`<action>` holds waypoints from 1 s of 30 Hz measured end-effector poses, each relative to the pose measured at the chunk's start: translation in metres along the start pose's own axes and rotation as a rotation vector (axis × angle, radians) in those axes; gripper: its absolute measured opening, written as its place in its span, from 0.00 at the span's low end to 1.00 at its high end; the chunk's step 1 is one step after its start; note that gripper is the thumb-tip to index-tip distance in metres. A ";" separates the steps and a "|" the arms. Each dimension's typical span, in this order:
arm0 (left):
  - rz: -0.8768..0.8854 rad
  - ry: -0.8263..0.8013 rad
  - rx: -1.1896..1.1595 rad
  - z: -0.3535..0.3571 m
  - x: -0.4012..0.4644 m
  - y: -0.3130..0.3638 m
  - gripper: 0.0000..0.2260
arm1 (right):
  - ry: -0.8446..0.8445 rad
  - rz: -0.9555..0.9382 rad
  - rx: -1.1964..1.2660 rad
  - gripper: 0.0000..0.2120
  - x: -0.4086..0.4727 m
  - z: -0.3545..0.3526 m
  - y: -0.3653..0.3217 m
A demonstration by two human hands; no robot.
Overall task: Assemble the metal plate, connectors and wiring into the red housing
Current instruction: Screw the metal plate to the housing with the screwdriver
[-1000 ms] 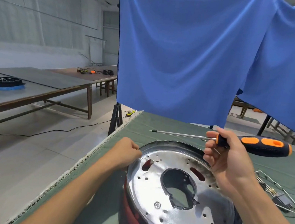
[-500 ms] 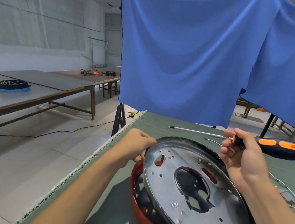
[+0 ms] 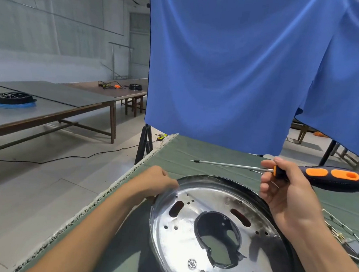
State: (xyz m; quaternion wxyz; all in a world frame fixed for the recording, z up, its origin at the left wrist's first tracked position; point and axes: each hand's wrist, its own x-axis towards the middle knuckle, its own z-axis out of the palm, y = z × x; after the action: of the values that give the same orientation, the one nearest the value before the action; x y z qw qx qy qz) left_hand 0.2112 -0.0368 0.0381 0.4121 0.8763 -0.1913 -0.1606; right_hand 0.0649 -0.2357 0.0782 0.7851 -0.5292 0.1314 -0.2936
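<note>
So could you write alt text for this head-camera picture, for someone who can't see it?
A person's left hand grips the rim of a shiny round metal plate on a green-covered table, while the right hand holds an orange-and-black screwdriver above it. Blue cloth hangs behind.

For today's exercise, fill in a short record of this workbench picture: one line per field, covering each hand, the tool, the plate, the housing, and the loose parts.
left hand: grips the far left rim of the metal plate
right hand: holds the screwdriver above the plate
screwdriver: orange and black handle, shaft pointing left
metal plate: shiny, round, big central opening, small holes
red housing: not visible
wiring: lies on the green table cover, right of the plate
</note>
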 end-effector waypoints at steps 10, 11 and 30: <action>-0.088 -0.151 -0.114 0.011 -0.004 0.008 0.08 | -0.015 0.004 -0.065 0.11 0.006 -0.001 0.009; -0.102 -0.150 -0.129 0.012 -0.005 0.008 0.08 | -0.015 0.005 -0.061 0.11 0.006 -0.001 0.009; -0.130 -0.350 -0.506 0.017 -0.049 0.033 0.10 | 0.001 -0.085 0.034 0.14 -0.009 -0.014 0.000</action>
State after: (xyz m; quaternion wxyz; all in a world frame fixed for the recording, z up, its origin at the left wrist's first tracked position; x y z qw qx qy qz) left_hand 0.1540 -0.0442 0.0600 0.5668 0.7154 -0.1568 -0.3773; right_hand 0.0505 -0.2406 0.0721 0.7809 -0.5205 0.1044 -0.3293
